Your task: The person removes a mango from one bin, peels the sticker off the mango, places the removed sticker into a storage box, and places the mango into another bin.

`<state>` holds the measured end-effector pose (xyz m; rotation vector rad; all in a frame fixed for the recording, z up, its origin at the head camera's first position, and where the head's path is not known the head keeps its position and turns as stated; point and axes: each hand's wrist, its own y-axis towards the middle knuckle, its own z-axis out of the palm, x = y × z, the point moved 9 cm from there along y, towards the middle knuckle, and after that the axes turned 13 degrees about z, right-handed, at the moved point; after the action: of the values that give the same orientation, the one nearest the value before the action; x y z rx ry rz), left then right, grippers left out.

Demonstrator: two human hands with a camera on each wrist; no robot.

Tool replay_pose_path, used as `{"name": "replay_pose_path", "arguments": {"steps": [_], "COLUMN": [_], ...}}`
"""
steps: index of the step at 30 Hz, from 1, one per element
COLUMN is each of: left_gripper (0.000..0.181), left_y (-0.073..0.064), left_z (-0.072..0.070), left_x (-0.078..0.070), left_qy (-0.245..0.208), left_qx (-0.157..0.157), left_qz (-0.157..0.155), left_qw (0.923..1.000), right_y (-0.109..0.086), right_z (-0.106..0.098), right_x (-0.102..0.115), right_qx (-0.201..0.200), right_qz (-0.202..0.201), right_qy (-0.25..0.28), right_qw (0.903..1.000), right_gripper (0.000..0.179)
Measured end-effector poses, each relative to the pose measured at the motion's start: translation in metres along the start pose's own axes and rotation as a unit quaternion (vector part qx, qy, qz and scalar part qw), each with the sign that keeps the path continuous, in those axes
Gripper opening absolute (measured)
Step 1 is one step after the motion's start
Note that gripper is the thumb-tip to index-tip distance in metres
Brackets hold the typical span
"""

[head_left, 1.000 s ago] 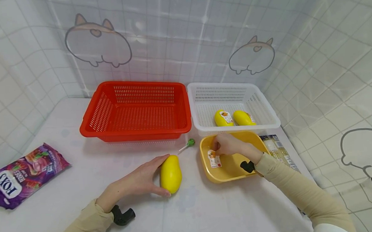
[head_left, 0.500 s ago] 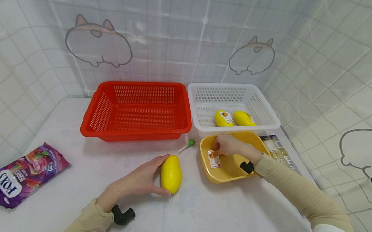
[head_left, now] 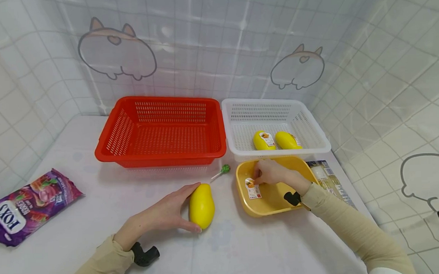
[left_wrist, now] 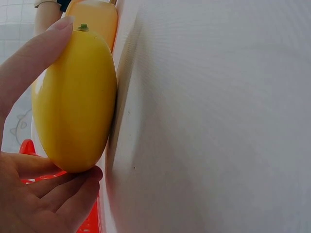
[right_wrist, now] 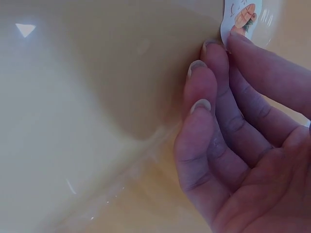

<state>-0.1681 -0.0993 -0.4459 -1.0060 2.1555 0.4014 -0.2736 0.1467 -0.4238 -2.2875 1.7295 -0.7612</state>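
A yellow toy-like mango [head_left: 202, 206] lies on the table. My left hand [head_left: 167, 210] holds it from the left, thumb at the near end and fingers round the far end. The left wrist view shows the mango [left_wrist: 77, 99] with a small green stem tip, right down at the tabletop. My right hand [head_left: 270, 172] reaches into a yellow plastic basin [head_left: 259, 213]. Between thumb and forefinger it pinches the edge of a white label sticker [head_left: 253, 189] printed with mango fruit. The label [right_wrist: 241, 19] is only partly visible in the right wrist view, the other fingers curled below it.
Behind stand a red basket [head_left: 161, 158] and a white basket [head_left: 279, 151] with two labelled mangoes [head_left: 264, 140] inside. A green lollipop [head_left: 225, 168] lies before the red basket. A purple Fox's candy bag [head_left: 33, 206] is at far left, and a printed packet [head_left: 326, 175] lies right of the basin.
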Motion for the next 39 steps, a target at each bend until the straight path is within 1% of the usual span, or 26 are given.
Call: {"name": "replay_pose_path", "arguments": {"steps": [5,15,22,29,36,39], "left_gripper": [0.124,0.123,0.124,0.124,0.124,0.124], "left_y": [0.000,-0.001,0.000,0.000,0.000,0.000], "left_z": [-0.001,-0.001,-0.001,-0.001,-0.001,-0.001], "left_x": [0.001,0.001,0.001,-0.001,0.000,0.000], "left_qy": [0.003,0.002,0.004,0.008,0.001,-0.001], "left_qx": [-0.001,-0.004,-0.005,-0.005,-0.002,-0.003], "left_qz": [-0.009,-0.007,-0.003,0.009,-0.005,-0.005], "left_qw": [1.0000,1.0000,1.0000,0.9999,1.0000,1.0000], "right_y": [-0.001,-0.002,-0.005,-0.009,-0.017,-0.021], "right_z": [-0.001,0.001,-0.001,-0.006,-0.015,-0.018], "right_x": [0.001,-0.002,-0.002,-0.005,-0.003,-0.003], "right_qx": [0.002,0.020,0.025,0.022,0.013,0.007], "right_qz": [-0.006,-0.008,-0.022,-0.030,-0.050,-0.051], "right_qy": [0.005,0.022,0.032,0.042,0.055,0.057], "right_qw": [1.0000,0.9995,0.9989,0.9984,0.9971,0.9970], "right_gripper": [0.013,0.008,0.008,0.008,0.007,0.008]}}
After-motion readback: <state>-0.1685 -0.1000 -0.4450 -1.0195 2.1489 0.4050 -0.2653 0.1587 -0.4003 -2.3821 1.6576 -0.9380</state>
